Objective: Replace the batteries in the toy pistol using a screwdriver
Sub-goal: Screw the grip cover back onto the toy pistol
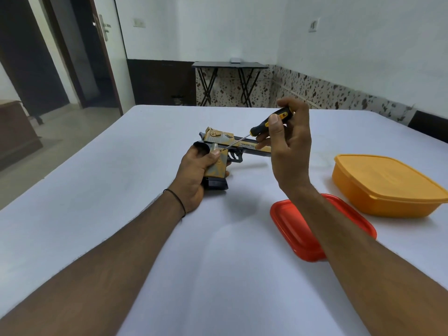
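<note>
A yellow, grey and black toy pistol (226, 145) lies on its side on the white table (121, 190), barrel pointing right. My left hand (195, 175) grips its handle from the left, thumb on the grip. My right hand (288, 144) pinches the black and yellow handle of a screwdriver (264, 124) above the barrel. The thin shaft slants down to the left, and its tip sits on a small screw at the top of the grip.
A red lid (291, 226) lies flat under my right forearm. An orange plastic box (385, 185) with its lid on stands at the right. A folding table (230, 66) stands by the far wall, and a dark doorway opens at the left.
</note>
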